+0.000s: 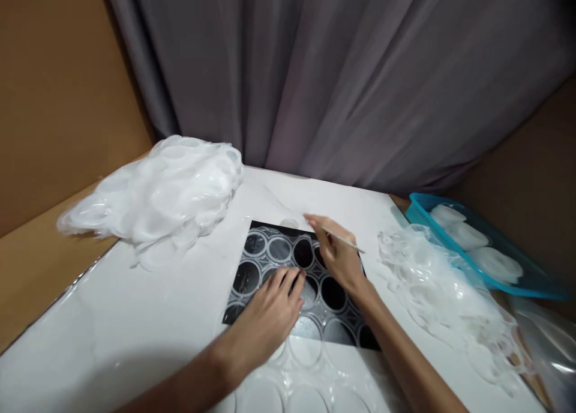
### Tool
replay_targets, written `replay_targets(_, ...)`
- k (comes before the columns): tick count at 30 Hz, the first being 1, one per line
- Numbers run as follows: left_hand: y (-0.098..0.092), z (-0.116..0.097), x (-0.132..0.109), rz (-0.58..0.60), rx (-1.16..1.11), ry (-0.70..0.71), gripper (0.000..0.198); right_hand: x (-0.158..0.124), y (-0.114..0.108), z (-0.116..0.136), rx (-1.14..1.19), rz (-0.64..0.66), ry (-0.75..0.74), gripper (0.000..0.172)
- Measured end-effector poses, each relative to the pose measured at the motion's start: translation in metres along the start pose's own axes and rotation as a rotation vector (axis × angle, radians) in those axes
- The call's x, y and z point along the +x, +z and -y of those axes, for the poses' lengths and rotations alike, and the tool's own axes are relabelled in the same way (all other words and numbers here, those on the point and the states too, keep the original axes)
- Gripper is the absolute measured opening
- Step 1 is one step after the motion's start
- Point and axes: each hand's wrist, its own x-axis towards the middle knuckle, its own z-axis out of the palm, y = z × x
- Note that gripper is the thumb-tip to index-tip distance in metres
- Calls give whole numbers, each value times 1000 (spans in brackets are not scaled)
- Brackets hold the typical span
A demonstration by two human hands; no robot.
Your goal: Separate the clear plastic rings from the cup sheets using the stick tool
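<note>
My left hand (270, 311) lies flat, fingers stretched out, on a clear plastic sheet of round discs (288, 254) that covers a black mat (263, 228). To its right, my right hand (335, 251) pinches a thin pale stick (344, 241), with the fingers reaching toward the sheet's far edge. The sheet runs on toward me over the white table (135, 323), where several white rounds (306, 347) show in it.
A big heap of white plastic rounds (166, 191) lies at the back left. Crumpled clear plastic scrap (445, 287) sits on the right, beside a blue basket (531, 287) holding white stacks. A grey curtain (342, 71) and brown walls close in the space.
</note>
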Motion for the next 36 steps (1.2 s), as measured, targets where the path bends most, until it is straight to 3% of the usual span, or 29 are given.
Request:
replay_targets(3, 6, -7, -4, -70, 95, -96, 50, -19, 17, 6, 99, 138, 22, 28)
replay_targets(8, 10, -7, -6, -79, 205, -334, 62, -29, 25, 8, 214, 216, 144, 29)
replay_targets(13, 12, -8, -6, -79, 228, -373, 57, -30, 23, 9, 375, 370, 313, 31)
replay_targets(16, 12, -9, -6, -108, 235, -354, 57, -31, 23, 8, 455, 372, 367, 30)
replay_targets(31, 16, -9, -8, -133, 253, -312, 55, -33, 26, 5, 408, 400, 375, 35)
replay_targets(36, 15, -7, -4, -16, 254, -272, 56, -38, 21, 14, 230, 443, 83, 30)
